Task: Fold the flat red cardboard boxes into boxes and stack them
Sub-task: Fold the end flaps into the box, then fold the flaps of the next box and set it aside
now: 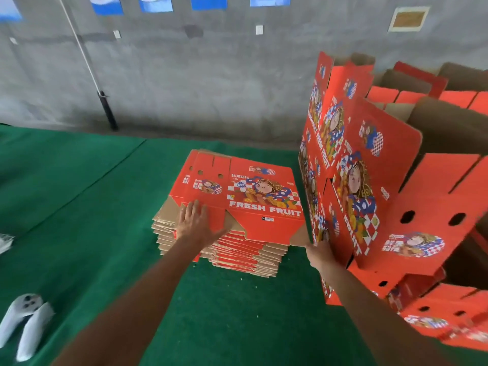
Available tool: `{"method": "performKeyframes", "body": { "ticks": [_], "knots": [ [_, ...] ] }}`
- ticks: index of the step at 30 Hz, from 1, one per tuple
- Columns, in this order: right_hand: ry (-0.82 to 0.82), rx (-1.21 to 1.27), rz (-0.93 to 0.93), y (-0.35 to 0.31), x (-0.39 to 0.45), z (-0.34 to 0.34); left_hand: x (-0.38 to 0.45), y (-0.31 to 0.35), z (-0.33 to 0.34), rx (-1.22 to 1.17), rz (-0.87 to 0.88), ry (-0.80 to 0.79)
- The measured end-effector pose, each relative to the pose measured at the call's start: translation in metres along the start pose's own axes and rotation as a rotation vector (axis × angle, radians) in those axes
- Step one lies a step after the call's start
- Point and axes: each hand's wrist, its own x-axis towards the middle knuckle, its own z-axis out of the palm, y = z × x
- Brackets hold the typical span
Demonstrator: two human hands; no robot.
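A pile of flat red "FRESH FRUIT" cardboard boxes [237, 196] lies on the green floor mat at the centre. My left hand [198, 223] rests on the near left edge of the top flat box, its fingers spread and straight. My right hand [320, 253] touches the near lower corner of a stack of folded red boxes [351, 159] that stands at the right; its fingers are partly hidden behind the cardboard. More folded boxes [433, 215] with open brown insides fill the right side.
The green mat [87, 207] covers the floor up to a grey concrete wall [184, 75]. A thin pole [105, 107] leans against the wall at the left. A pair of white slippers [23, 323] lies at the lower left.
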Motion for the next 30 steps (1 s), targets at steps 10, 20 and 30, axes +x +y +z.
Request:
{"method": "performKeyframes", "body": {
  "ticks": [10,20,30],
  "knots": [
    [0.029,0.348,0.036,-0.003,0.009,0.02,0.003,-0.002,-0.005,-0.032,0.143,-0.061],
    [0.19,0.295,-0.433,-0.044,-0.074,-0.006,-0.042,-0.033,-0.061,-0.207,0.159,0.302],
    [0.383,0.084,-0.992,-0.121,-0.191,-0.088,-0.145,-0.086,-0.192,-0.816,0.126,0.837]
  ]
}}
